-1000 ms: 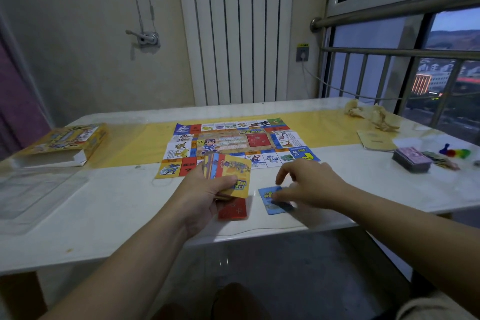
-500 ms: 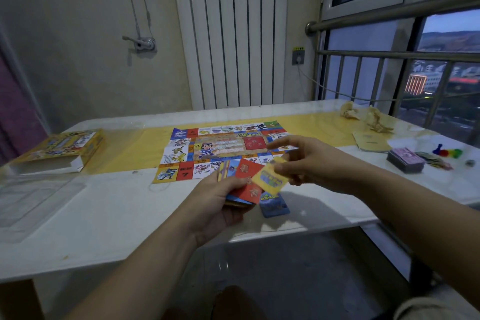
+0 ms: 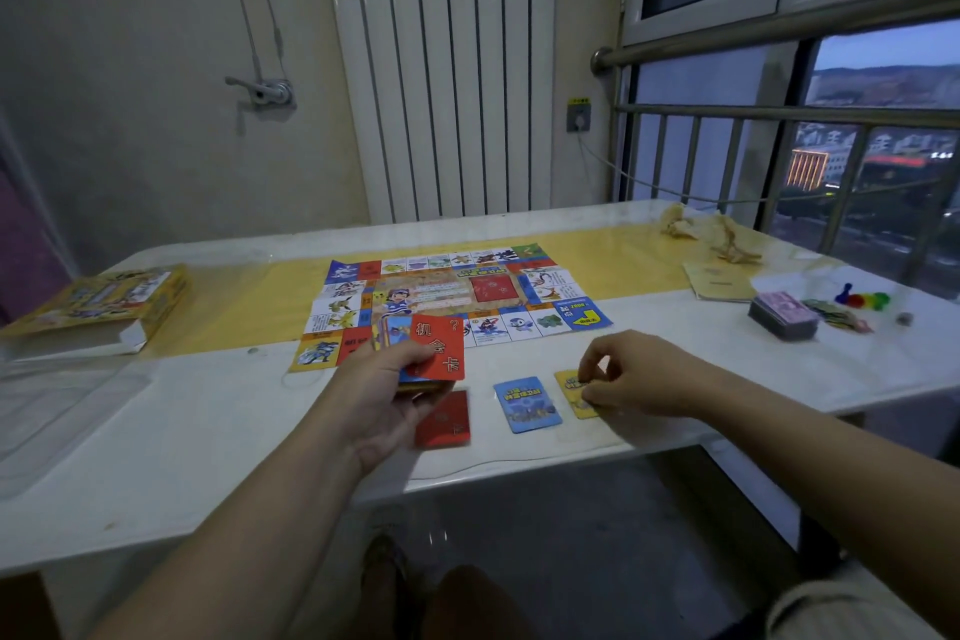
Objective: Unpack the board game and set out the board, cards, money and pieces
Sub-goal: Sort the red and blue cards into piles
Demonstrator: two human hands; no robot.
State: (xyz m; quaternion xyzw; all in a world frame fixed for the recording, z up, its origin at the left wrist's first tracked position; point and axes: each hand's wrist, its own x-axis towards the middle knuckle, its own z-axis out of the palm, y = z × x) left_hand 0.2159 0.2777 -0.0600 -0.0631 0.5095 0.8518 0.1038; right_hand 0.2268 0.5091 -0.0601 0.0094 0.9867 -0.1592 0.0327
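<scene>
The colourful game board lies flat at the table's middle. My left hand holds a stack of cards above the table's front edge, a red card on top. Below it a red card lies on the table, and a blue card lies to its right. My right hand pinches a yellow card that lies on the table right of the blue one. A deck of money and coloured pawns sit at the far right.
The yellow game box rests at the table's left end, with a clear plastic sheet in front of it. A booklet and crumpled paper lie at the back right. A railing and window stand on the right.
My right hand has carried the yellow card from the stack down to the table, right of the blue card. A red card now tops the stack in my left hand.
</scene>
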